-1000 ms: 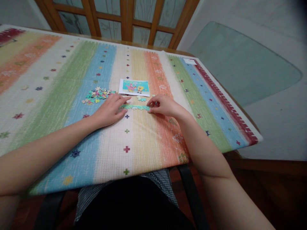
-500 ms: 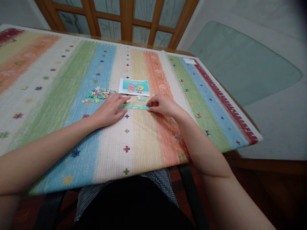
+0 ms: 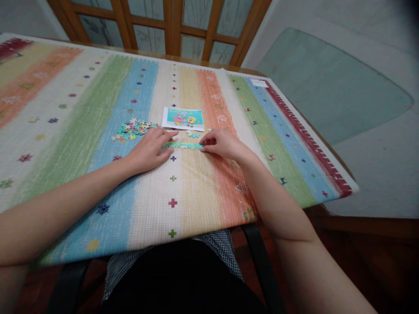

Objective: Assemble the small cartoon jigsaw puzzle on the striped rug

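Observation:
A short joined row of green puzzle pieces [image 3: 183,146] lies on the striped cloth between my hands. My left hand [image 3: 149,150] rests flat on the cloth, its fingers stretched out and touching the row's left end. My right hand [image 3: 221,144] has its fingers curled and pinched down on the row's right end. Just beyond the row lie a few loose pieces [image 3: 193,134] and a small reference picture [image 3: 183,118] with cartoon figures. A heap of loose puzzle pieces [image 3: 132,130] sits to the left of my left hand.
The striped cloth [image 3: 81,131] covers the table, whose right edge [image 3: 314,144] runs diagonally. A wooden-framed glazed door [image 3: 170,26] stands behind the table. A pale green glass panel [image 3: 330,87] lies on the floor at the right.
My right hand's fingers have shifted slightly left along the row's right end. My left hand has stayed where it was.

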Demonstrator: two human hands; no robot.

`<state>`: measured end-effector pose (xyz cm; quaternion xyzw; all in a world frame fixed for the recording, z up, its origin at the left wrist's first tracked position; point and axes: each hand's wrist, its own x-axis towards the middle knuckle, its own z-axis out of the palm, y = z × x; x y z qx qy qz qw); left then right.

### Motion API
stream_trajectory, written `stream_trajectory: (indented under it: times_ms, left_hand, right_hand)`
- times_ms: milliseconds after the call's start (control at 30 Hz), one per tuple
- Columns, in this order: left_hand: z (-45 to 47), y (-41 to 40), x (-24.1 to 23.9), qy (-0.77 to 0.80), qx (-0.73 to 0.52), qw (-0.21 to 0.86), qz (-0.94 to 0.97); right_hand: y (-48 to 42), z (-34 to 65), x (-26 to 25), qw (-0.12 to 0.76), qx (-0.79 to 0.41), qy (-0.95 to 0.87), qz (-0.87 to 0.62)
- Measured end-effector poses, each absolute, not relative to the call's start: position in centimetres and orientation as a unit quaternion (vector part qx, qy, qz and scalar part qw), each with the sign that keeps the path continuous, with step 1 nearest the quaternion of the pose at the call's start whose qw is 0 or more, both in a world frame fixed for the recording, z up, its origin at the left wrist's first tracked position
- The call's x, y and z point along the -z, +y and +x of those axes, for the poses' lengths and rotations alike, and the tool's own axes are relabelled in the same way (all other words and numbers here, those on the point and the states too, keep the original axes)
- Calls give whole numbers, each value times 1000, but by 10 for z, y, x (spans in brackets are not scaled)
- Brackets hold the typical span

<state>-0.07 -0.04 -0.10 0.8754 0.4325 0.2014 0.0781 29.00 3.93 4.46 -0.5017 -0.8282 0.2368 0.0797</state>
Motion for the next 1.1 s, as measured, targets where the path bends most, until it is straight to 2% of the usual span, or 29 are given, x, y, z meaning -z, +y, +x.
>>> stream_trajectory:
  times_ms: [233, 600, 867, 1100]
  left_hand:
    - [-1, 0, 1, 431, -206, 98, 873]
    - [-1, 0, 0, 432, -207, 106, 871]
    - [0, -1, -2, 432, -204, 99, 873]
    - [-1, -1, 0, 433, -204, 88, 874]
  right_hand:
    - [42, 296, -48, 111, -241, -824, -500]
    - [41, 291, -43, 82, -217, -833, -503]
    - [41, 305, -59, 121, -226, -816, -519]
    - [40, 312, -66, 47, -236, -833, -499]
